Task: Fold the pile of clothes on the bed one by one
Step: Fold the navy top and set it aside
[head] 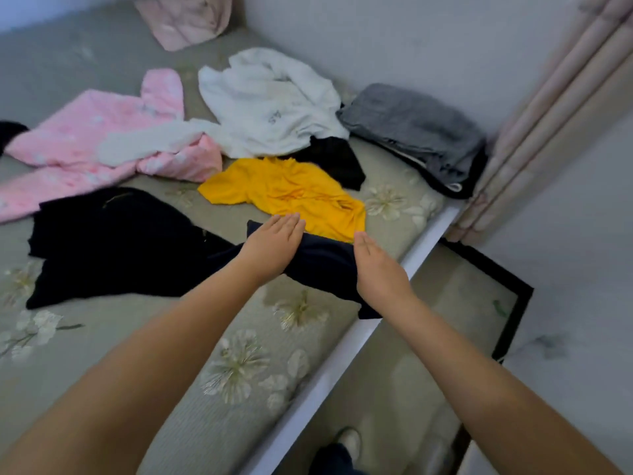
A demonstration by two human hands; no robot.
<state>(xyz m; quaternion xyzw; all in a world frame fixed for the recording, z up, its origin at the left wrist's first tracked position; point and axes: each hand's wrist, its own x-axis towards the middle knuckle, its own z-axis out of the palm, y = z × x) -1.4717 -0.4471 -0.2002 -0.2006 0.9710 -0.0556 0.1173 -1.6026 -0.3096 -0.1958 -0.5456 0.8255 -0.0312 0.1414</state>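
A folded dark navy garment (322, 265) lies near the bed's right edge. My left hand (274, 246) lies flat on its left part with straight fingers. My right hand (376, 269) rests edge-on at its right side, fingers straight. Beyond them a yellow shirt (287, 193) lies crumpled. A black garment (113, 245) is spread out to the left. Farther back lie a pink flowered garment (89, 138), a white sweatshirt (267, 104) and a small black piece (335, 159).
Folded grey clothes (418, 132) are stacked at the bed's far right corner beside a pink curtain (555, 114). A pink pillow (188, 18) leans at the back. The bed's white edge (342, 365) runs diagonally; a framed mat (479, 303) lies on the floor.
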